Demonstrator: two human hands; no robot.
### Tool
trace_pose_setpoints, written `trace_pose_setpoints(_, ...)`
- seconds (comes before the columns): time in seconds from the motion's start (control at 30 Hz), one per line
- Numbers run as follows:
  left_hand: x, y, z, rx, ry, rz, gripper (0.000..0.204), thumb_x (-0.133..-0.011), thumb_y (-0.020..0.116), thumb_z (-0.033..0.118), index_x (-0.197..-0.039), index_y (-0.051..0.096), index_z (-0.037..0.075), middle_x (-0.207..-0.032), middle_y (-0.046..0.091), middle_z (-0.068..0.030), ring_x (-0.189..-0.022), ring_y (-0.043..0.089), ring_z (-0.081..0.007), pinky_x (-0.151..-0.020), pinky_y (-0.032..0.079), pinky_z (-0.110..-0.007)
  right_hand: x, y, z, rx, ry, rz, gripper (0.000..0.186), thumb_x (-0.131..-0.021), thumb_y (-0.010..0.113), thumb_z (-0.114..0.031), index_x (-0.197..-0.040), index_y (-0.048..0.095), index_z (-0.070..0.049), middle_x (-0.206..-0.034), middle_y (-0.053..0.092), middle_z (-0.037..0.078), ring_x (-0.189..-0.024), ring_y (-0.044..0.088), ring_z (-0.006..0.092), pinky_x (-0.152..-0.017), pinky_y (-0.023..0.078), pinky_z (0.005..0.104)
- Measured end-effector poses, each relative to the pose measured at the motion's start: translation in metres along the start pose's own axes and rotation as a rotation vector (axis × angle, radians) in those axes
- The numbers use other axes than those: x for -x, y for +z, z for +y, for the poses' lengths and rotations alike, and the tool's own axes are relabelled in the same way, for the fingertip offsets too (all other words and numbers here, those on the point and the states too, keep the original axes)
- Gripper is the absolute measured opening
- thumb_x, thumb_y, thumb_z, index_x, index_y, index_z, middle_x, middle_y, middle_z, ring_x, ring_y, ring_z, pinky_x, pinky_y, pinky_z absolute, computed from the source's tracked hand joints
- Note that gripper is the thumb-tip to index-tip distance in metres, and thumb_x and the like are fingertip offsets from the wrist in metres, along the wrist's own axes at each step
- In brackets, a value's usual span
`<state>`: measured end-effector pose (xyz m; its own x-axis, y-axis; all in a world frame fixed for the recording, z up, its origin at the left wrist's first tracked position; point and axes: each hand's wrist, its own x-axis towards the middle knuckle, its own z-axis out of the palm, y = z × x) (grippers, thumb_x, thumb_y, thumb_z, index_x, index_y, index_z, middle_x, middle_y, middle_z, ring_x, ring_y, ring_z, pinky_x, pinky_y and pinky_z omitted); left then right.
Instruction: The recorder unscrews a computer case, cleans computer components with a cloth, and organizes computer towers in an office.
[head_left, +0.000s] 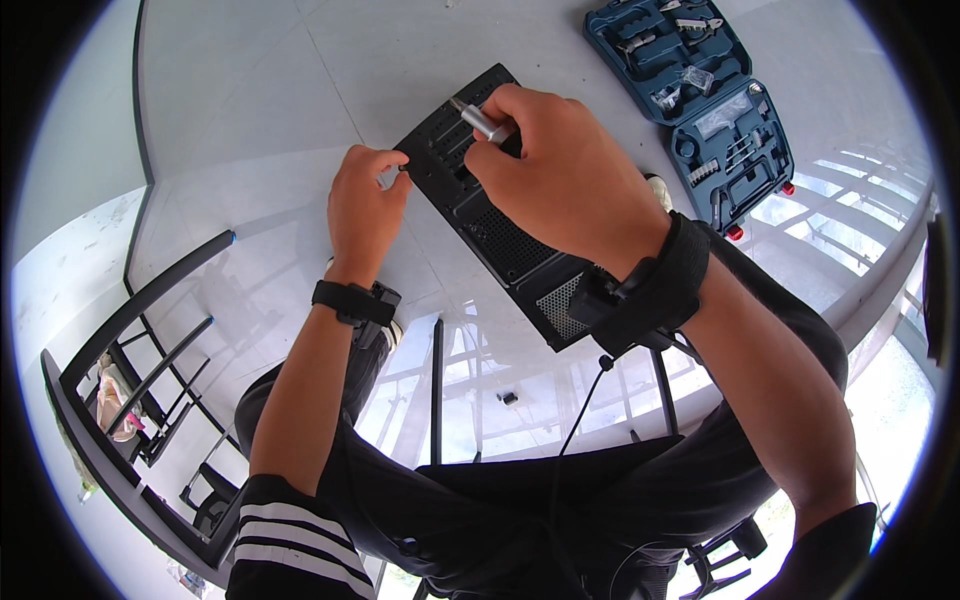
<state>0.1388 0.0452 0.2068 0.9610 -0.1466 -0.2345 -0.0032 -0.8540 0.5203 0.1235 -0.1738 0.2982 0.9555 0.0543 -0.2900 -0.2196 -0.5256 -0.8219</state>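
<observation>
A long black metal case [487, 238] with slots and perforated patches, like a computer case, stands on the floor in front of me. Wrapped in my right hand [565, 165] is a screwdriver [484, 124], its silver shaft and tip pointing up and left above the slotted end. My left hand [366, 205] is at the case's left edge, thumb and forefinger pinched together. Something small and dark shows at those fingertips; whether it is a loose piece or part of the case, I cannot tell. My right hand and wrist cover part of the case.
An open blue tool box [668, 118] with pliers and small bags lies on the floor at the far right. A black metal frame [150, 310] stands at left. Each wrist wears a black strap with a device [372, 302]. A thin cable [580, 410] hangs over my lap.
</observation>
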Motion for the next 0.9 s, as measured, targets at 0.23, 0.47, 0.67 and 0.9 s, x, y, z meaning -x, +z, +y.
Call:
trace_pose_setpoints(0.23, 0.002, 0.000, 0.006, -0.023, -0.064, 0.042, 0.014, -0.081, 0.072, 0.016, -0.092, 0.068, 0.008, -0.094, 0.060, -0.0067, -0.074, 0.059, -0.0213, -0.067, 0.049, -0.035, 0.001, 0.000, -0.002, -0.012, 0.020, -0.009, 0.025, -0.080, 0.057, -0.014, -0.084, 0.060, 0.010, -0.075, 0.064, 0.029, -0.068, 0.064, 0.0427, -0.070, 0.053, 0.0432)
trace_pose_setpoints(0.47, -0.001, 0.007, -0.008, -0.063, -0.003, 0.035, 0.015, -0.083, 0.072, 0.020, -0.089, 0.066, 0.007, -0.089, 0.062, -0.0066, -0.076, 0.061, -0.0242, -0.067, 0.050, -0.036, 0.003, -0.001, 0.000, 0.001, 0.003, -0.004, 0.025, -0.081, 0.057, -0.015, -0.084, 0.059, 0.009, -0.076, 0.064, 0.028, -0.071, 0.064, 0.0429, -0.070, 0.053, 0.0433)
trace_pose_setpoints(0.67, 0.001, 0.004, -0.008, -0.007, 0.114, 0.034, 0.015, -0.082, 0.069, 0.012, -0.096, 0.069, 0.009, -0.091, 0.065, -0.0066, -0.076, 0.061, -0.0236, -0.068, 0.050, -0.036, 0.002, 0.001, -0.002, 0.016, 0.000, 0.003, 0.024, -0.081, 0.057, -0.015, -0.084, 0.059, 0.009, -0.075, 0.065, 0.028, -0.070, 0.064, 0.0428, -0.071, 0.053, 0.0434)
trace_pose_setpoints(0.9, 0.000, 0.004, -0.002, -0.100, -0.033, 0.033, 0.014, -0.082, 0.070, 0.013, -0.095, 0.067, 0.008, -0.092, 0.064, -0.0061, -0.075, 0.061, -0.0233, -0.068, 0.050, -0.036, 0.003, 0.000, -0.003, 0.014, 0.023, -0.016, 0.025, -0.081, 0.057, -0.015, -0.086, 0.060, 0.009, -0.075, 0.065, 0.028, -0.070, 0.065, 0.0421, -0.072, 0.054, 0.0428)
